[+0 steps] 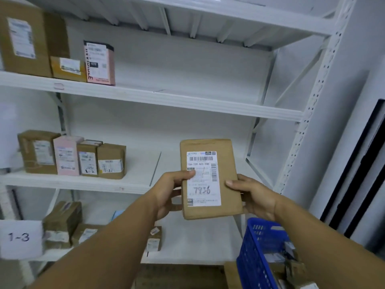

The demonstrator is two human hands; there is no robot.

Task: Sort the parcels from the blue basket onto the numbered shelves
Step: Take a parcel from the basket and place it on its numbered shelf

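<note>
holding a flat brown parcel [210, 178] upright before the white shelves [187, 101], just above and left of the blue basket [254, 257]; pinching its left edge with the left hand [168, 192], thumb on the label; gripping the right edge with the right hand [252, 197], thumb in front, fingers curled behind.

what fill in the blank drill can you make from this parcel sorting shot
1. The left hand and right hand hold one brown parcel with a white barcoded shipping ____ on its front.
2. The basket at lower right is ____.
3. The paper sign at lower left reads ____.
Missing words: label; blue; 1-3.
</note>
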